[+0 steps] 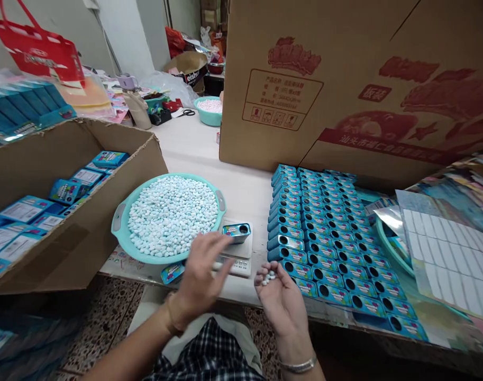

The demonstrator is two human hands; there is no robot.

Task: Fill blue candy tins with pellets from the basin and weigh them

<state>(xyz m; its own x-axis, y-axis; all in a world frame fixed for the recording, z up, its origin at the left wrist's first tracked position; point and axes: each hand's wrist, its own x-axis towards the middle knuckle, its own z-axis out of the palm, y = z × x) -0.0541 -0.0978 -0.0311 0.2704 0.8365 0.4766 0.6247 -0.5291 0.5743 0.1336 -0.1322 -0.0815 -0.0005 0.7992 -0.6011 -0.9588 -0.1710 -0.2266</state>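
Note:
My left hand (201, 278) hovers with fingers stretched out and apart, just in front of a small white scale (238, 258). A blue tin with a round hole (236, 232) lies on the scale. My right hand (279, 296) is palm up and cupped, holding several small white candies (269, 277) at its fingertips. A teal basin (122, 233) heaped with pale blue-white candies (172, 214) sits left of the scale. A blue lid (172, 272) lies at the table edge by my left hand.
Rows of open blue tins (324, 238) fill the table to the right. A large cardboard box (344, 79) stands behind them. An open carton (74, 248) with blue packs sits at left. Sticker sheets (447, 254) lie far right. A second basin (208, 111) stands farther back.

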